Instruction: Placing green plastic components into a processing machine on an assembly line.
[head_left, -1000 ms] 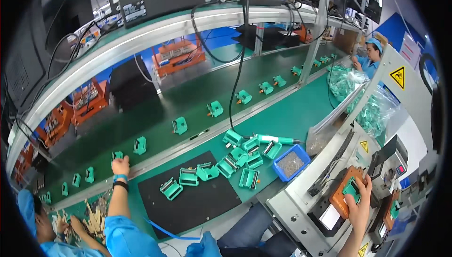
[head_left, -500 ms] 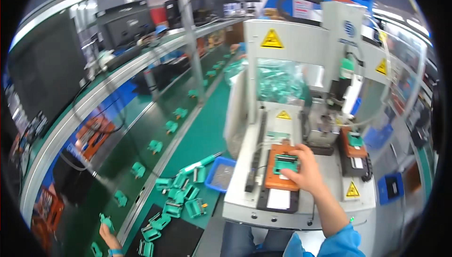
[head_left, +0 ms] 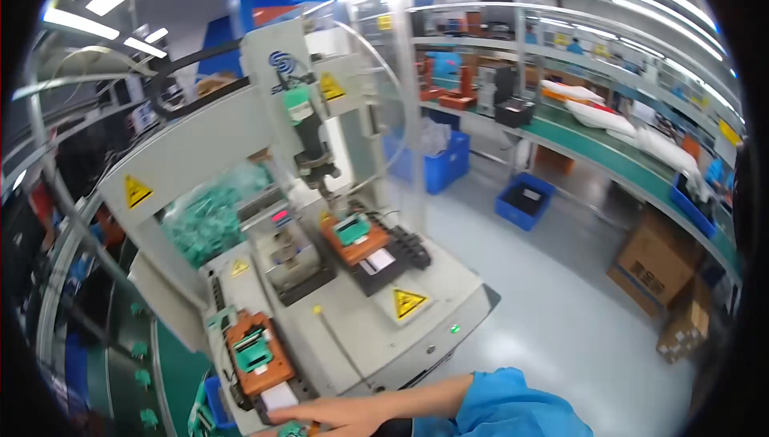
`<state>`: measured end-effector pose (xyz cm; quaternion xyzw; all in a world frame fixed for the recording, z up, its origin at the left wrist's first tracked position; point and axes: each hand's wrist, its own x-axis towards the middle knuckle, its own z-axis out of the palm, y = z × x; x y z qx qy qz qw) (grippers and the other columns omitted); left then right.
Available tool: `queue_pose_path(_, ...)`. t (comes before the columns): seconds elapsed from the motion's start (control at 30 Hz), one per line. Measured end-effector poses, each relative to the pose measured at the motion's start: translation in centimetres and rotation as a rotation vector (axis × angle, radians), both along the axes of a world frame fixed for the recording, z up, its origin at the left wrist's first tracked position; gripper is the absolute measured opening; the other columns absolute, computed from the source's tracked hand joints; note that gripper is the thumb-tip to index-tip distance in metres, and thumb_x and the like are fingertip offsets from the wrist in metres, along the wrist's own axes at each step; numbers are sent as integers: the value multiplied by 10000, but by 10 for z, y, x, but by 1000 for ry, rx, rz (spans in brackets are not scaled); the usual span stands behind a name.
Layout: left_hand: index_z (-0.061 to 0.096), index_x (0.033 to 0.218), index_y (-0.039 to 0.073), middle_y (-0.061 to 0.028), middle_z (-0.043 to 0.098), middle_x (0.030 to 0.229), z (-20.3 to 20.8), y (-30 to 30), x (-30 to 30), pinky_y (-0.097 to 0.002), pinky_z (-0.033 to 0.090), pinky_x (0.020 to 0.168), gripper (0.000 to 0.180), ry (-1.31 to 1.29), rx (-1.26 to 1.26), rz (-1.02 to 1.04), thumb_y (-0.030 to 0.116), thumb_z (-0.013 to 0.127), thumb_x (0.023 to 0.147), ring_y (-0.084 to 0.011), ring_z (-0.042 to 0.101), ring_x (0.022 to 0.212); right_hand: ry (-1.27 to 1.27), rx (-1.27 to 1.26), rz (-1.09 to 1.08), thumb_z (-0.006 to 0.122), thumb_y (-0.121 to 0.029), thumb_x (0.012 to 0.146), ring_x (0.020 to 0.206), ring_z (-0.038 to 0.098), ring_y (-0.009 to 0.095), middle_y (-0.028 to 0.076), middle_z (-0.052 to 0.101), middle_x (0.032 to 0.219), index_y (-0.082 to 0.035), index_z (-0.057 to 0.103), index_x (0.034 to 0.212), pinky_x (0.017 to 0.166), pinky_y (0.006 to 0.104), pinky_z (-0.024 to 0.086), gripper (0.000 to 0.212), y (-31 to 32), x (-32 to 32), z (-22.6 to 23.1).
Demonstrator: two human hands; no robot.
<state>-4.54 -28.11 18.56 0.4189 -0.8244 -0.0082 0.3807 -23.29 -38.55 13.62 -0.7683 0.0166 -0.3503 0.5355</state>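
Observation:
My right hand (head_left: 344, 413) reaches in from the lower right in a blue sleeve, at the front edge of the machine. Its fingers are around a green plastic housing (head_left: 292, 430), mostly cut off by the lower edge. Just beyond the fingers, an orange fixture block (head_left: 274, 370) on the machine's left slide carries another green housing (head_left: 254, 350). A second orange fixture (head_left: 370, 246) farther right also bears a green housing (head_left: 352, 230). A dispensing head with a green-topped cylinder (head_left: 297, 102) hangs above that fixture. My left hand is out of view.
The white machine frame (head_left: 180, 134) stands before me, with a bag of green parts (head_left: 210, 211) behind it. A blue bin (head_left: 218, 403) sits at its left, beside a conveyor with green parts (head_left: 142, 378). Blue crates (head_left: 525, 201) and cardboard boxes (head_left: 655, 265) stand right.
My view has swung right. My right hand has left the housing on the left fixture and come down to the machine's front edge. My left hand, earlier at a conveyor part, has gone from view.

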Motion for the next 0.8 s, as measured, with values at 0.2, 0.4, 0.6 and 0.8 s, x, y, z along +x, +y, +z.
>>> queue_pose_path(0.2, 472, 1214, 52, -181, 562, 1137, -7, -46, -65, -485, 443, 847, 680, 32, 27, -215, 161, 786, 621, -401, 551, 996, -26, 317, -166, 602, -175, 897, 925, 572, 131, 79, 617, 1000, 7, 439, 1280, 858, 291, 442, 454, -3, -87, -6)
queue_pose_path(0.4, 450, 1242, 76, -175, 517, 1209, -16, -69, -115, -510, 418, 866, 673, -107, -44, -323, 162, 768, 655, -404, 512, 1045, -192, 517, -316, 640, -146, 869, 875, 555, 105, 28, 594, 924, -16, 528, 1039, 819, 261, 438, 242, 0, -128, -36)
queue_pose_path(0.6, 440, 1257, 30, -222, 475, 1260, -14, -90, -152, -485, 379, 938, 680, -19, -19, -244, 164, 755, 670, -420, 463, 1122, -194, 446, -666, 626, -114, 877, 912, 550, 96, 34, 599, 980, -8, 544, 1053, 837, 260, 439, 222, -4, -189, -37)
queue_pose_path(0.8, 460, 1235, -29, -169, 513, 1214, -28, -121, -168, -402, 393, 922, 573, 230, 310, -144, 94, 694, 726, -309, 489, 1090, -265, 368, -870, 552, -98, 914, 930, 559, 100, 41, 606, 1007, -14, 527, 1130, 833, 268, 445, 234, -3, -249, -41)
